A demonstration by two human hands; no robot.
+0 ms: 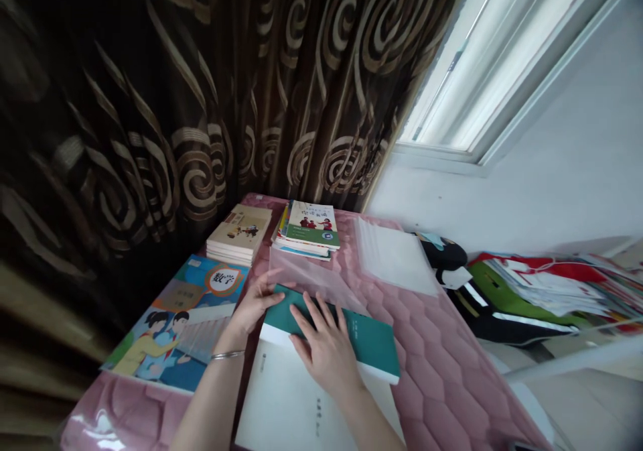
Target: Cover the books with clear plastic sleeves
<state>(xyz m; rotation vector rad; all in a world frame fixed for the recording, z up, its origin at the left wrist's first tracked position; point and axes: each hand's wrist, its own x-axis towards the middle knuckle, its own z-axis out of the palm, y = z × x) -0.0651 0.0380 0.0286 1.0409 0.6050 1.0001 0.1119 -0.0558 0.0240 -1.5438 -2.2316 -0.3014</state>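
Note:
A green-and-white book (374,344) lies in front of me, its green band across the top and its white part toward me. A clear plastic book cover (321,277) stands up along the book's far edge. My left hand (255,307) is at the book's far left corner, thumb and fingers closed on the plastic's edge; the exact grip is partly hidden. My right hand (326,347) lies flat with fingers spread on the green band. To the left is a blue math textbook (201,327) with a cartoon cover.
Behind stand a stack of tan booklets (241,233) and a stack of mixed books (311,230). Clear plastic sheets (396,256) lie at the far right of the pink quilted table cover (432,370). A dark patterned curtain (281,89) hangs behind; bags and papers (527,290) are at right.

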